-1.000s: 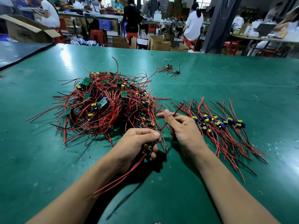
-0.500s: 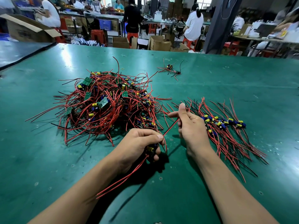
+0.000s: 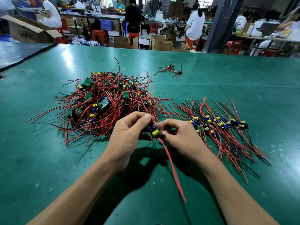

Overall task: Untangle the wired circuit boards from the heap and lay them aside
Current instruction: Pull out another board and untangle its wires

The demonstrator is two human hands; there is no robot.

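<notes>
A tangled heap of small green circuit boards [image 3: 103, 101] with red and black wires lies left of centre on the green table [image 3: 243, 78]. To the right lies a row of sorted boards [image 3: 219, 124], wires fanned out side by side. Just in front of the heap, my left hand [image 3: 128, 135] and my right hand [image 3: 178, 135] both pinch one small board [image 3: 155, 131] with a yellow capacitor. Its red wires hang down toward me and also run up into the heap.
A small separate bundle of wired boards [image 3: 172, 69] lies farther back on the table. Beyond the far edge stand cardboard boxes [image 3: 160, 43], red stools and seated workers at other benches. A dark table [image 3: 19, 52] adjoins at the left.
My right hand let go of the wire it was stretching out toward the sorted row and came back to the board. My left hand lifted the board and turned it, so the wires now hang down.
</notes>
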